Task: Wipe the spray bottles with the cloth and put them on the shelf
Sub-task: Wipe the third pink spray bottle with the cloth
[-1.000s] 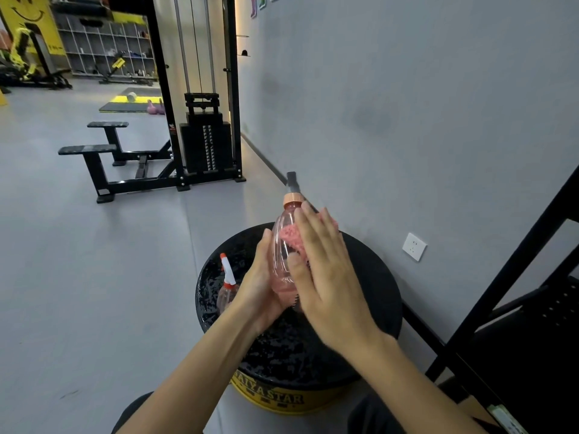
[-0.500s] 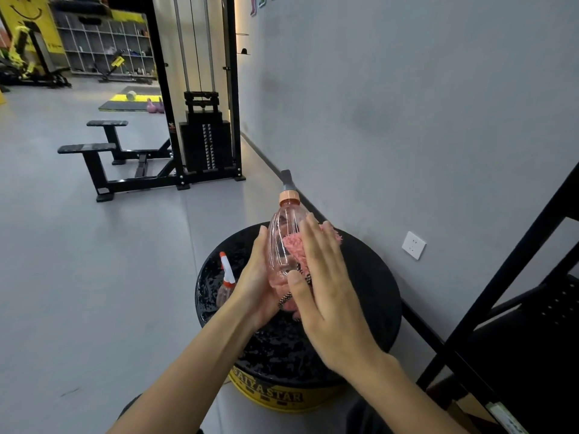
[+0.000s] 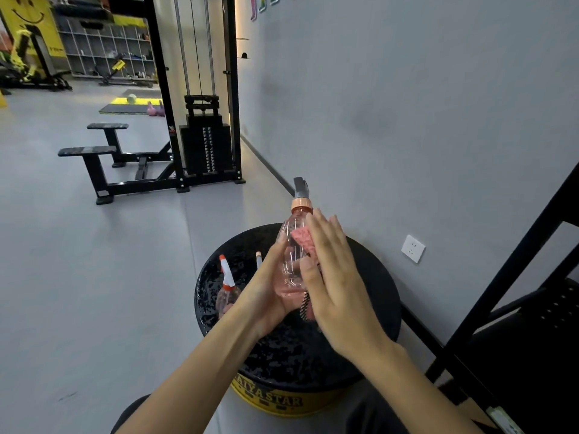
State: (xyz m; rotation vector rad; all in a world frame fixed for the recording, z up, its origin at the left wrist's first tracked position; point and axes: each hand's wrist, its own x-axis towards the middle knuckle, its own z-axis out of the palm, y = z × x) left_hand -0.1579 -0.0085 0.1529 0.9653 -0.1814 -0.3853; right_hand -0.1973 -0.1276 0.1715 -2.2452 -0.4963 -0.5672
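While the round black worktop (image 3: pixel 372 277) with a yellow side carries a smaller spray bottle (image 3: pixel 227 294) with a white nozzle, the left hand (image 3: pixel 266 296) holds the clear pink plastic spray bottle (image 3: pixel 289 258) nearly upright above it, its grip curled round the lower body. The right hand (image 3: pixel 338 277), fingers straight and grip released, presses the pink cloth (image 3: pixel 302 242) on the bottle's side. Compared with a moment before, this hand has slid slightly up, and the cloth no longer shows past its fingertips.
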